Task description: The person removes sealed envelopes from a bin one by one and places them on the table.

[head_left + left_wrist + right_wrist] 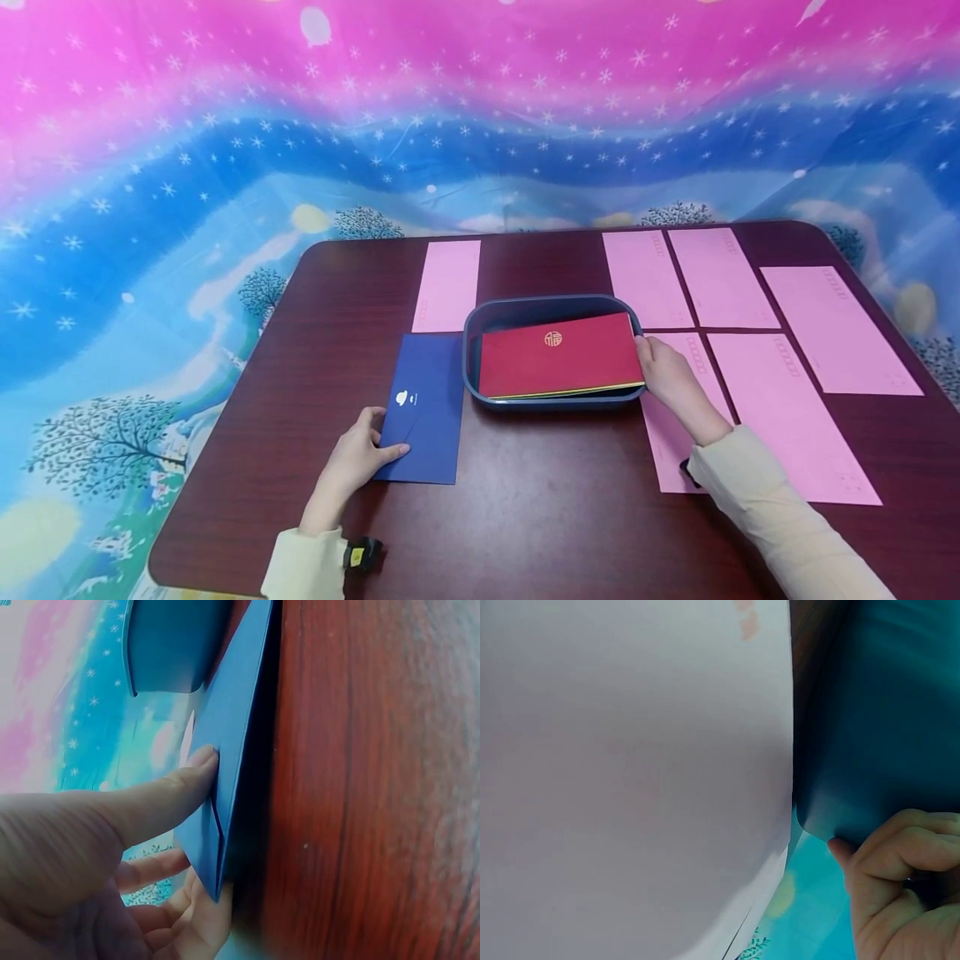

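Note:
My left hand (358, 447) pinches the near left part of a blue envelope (431, 400), thumb on top and fingers under its edge. In the left wrist view the envelope (232, 712) tilts up from the table on that side. A small white hat print marks its face. Beside it stands a dark blue-grey plastic bin (555, 403). Red envelopes (558, 362) with a gold emblem lie in the bin, a yellow edge showing beneath. My right hand (670, 375) grips the bin's right end at the rim; the right wrist view shows its fingers curled against the bin wall (889, 750).
Several pink envelopes (780, 400) lie in rows on the right of the dark wooden table (540, 517). Another pink envelope (450, 283) lies behind the blue one. A patterned pink and blue cloth (480, 125) hangs behind the table.

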`<state>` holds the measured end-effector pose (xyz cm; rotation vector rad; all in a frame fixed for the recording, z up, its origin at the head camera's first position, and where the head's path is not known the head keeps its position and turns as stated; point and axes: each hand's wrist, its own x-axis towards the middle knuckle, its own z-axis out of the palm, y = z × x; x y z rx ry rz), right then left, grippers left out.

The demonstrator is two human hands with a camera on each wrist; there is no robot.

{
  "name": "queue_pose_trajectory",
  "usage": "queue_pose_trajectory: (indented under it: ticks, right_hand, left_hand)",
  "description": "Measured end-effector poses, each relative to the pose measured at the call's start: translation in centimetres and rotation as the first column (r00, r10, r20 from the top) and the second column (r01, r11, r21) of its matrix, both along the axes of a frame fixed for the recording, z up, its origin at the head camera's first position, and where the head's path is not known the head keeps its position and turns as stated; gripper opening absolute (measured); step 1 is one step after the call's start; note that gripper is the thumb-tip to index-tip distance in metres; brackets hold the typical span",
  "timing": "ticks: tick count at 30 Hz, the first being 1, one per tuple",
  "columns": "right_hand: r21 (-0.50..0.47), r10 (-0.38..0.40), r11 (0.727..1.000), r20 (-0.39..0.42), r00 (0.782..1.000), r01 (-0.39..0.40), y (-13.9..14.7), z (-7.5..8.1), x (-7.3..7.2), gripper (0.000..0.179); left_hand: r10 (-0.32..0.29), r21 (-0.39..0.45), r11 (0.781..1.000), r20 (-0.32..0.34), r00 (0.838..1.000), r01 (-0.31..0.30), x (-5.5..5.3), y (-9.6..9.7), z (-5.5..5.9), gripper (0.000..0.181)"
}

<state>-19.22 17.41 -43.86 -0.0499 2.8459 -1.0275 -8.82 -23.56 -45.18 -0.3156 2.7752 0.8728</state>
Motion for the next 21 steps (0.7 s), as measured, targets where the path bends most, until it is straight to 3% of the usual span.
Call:
queue_pose_trajectory:
  ticks: [21]
  right_hand:
    - [0.004,0.002,1.0,-0.005,1.0,-0.002,-0.04,-0.06,0.0,0.051]
  left_hand:
    - [-0.007,-0.094,0.996,-0.001,1.0,0.007,0.07,0.98,0.21,0.07]
